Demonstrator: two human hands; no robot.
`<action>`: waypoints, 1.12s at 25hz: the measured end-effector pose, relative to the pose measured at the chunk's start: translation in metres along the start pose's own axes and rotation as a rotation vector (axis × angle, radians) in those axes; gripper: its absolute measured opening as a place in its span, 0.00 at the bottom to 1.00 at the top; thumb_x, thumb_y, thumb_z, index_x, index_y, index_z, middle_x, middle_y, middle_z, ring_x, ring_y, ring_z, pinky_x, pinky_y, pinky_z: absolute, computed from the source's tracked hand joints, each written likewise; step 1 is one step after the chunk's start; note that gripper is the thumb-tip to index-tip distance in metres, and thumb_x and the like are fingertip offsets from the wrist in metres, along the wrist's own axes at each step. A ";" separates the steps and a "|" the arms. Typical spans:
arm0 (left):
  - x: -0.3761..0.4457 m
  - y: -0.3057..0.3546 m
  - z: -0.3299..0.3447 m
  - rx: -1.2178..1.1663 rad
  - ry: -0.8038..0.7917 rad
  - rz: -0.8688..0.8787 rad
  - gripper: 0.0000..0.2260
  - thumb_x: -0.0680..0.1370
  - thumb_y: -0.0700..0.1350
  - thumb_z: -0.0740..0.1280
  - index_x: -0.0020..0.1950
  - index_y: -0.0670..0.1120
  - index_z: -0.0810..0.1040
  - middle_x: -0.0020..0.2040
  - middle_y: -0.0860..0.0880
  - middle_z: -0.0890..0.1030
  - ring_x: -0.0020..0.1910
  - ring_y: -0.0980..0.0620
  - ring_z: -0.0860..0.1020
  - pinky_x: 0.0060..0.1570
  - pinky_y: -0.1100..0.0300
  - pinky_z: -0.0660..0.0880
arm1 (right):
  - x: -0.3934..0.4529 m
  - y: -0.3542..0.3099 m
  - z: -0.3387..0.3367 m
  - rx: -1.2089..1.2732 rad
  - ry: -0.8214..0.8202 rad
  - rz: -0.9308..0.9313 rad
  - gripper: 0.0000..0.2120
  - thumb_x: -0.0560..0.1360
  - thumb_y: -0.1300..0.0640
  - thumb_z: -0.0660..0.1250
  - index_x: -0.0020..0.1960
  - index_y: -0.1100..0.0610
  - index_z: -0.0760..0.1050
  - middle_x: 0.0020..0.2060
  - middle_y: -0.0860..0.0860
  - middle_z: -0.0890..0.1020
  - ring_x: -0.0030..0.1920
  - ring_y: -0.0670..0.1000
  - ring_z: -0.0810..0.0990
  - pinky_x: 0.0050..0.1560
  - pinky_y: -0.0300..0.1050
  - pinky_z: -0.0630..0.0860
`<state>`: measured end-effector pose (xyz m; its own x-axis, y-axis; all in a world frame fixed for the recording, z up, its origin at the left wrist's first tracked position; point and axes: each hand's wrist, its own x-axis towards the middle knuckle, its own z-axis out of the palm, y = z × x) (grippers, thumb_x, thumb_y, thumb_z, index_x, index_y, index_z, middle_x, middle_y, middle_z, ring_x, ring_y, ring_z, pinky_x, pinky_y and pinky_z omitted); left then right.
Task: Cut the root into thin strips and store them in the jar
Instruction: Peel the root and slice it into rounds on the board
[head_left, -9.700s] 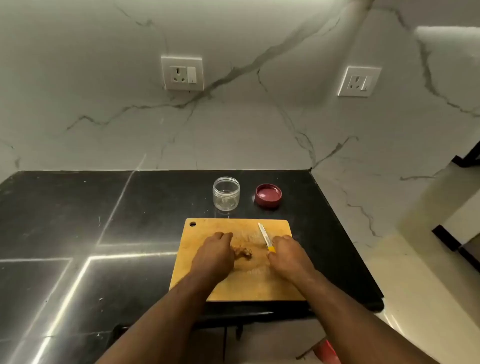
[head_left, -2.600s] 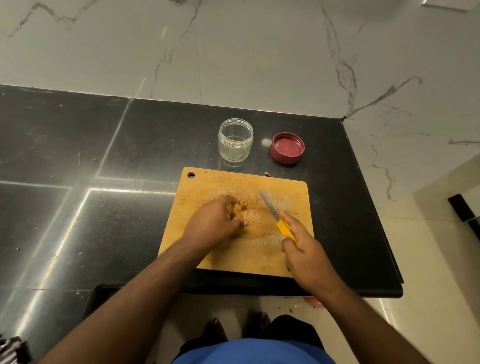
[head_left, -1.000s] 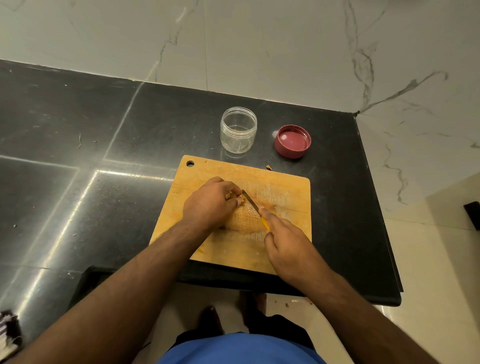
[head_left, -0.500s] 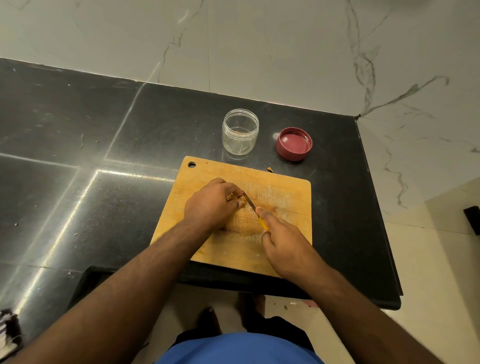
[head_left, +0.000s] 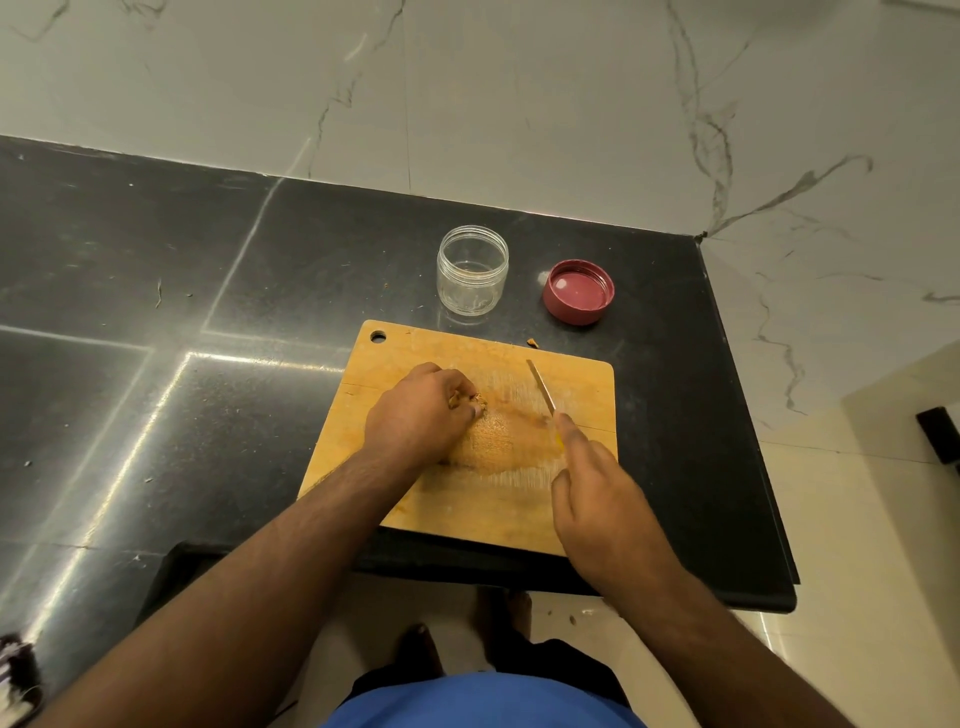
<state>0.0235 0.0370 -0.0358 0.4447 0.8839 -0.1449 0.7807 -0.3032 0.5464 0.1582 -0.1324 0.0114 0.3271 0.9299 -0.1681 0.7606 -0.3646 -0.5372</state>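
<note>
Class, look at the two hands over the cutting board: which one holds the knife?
The right hand grips the yellow-handled knife; the left hand instead pins the root on the cutting board.

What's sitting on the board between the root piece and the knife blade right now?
Nothing solid: in the head view, only bare, stained cutting board lies between the root, held by the left hand, and the knife in the right hand.

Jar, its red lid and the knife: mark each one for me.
jar (head_left: 471, 280), head view: on its clear side wall.
red lid (head_left: 578, 291), head view: on its upturned inner face.
knife (head_left: 542, 387), head view: on the bare blade, beyond the right hand.
</note>
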 end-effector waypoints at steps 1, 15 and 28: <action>0.000 0.001 0.000 -0.004 0.000 -0.010 0.14 0.78 0.57 0.69 0.62 0.55 0.81 0.58 0.55 0.78 0.51 0.54 0.77 0.49 0.56 0.79 | 0.000 -0.002 0.001 0.035 0.003 -0.001 0.27 0.84 0.54 0.53 0.80 0.45 0.50 0.65 0.46 0.71 0.51 0.42 0.72 0.52 0.35 0.72; -0.005 -0.001 0.009 -0.194 -0.011 -0.062 0.14 0.78 0.51 0.71 0.62 0.49 0.82 0.55 0.46 0.82 0.41 0.51 0.82 0.43 0.51 0.84 | -0.001 -0.019 0.029 0.071 -0.099 -0.045 0.26 0.83 0.55 0.53 0.80 0.49 0.52 0.70 0.49 0.69 0.66 0.46 0.70 0.65 0.40 0.69; -0.013 0.001 0.006 -0.276 -0.016 -0.069 0.16 0.79 0.47 0.70 0.66 0.44 0.81 0.54 0.47 0.85 0.45 0.48 0.84 0.50 0.53 0.82 | -0.016 -0.015 0.038 0.025 -0.141 0.000 0.27 0.83 0.56 0.52 0.80 0.46 0.49 0.64 0.48 0.73 0.55 0.45 0.74 0.55 0.42 0.74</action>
<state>0.0217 0.0233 -0.0386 0.4036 0.8925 -0.2013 0.6614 -0.1326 0.7382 0.1206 -0.1402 -0.0089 0.2437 0.9282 -0.2811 0.7457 -0.3646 -0.5576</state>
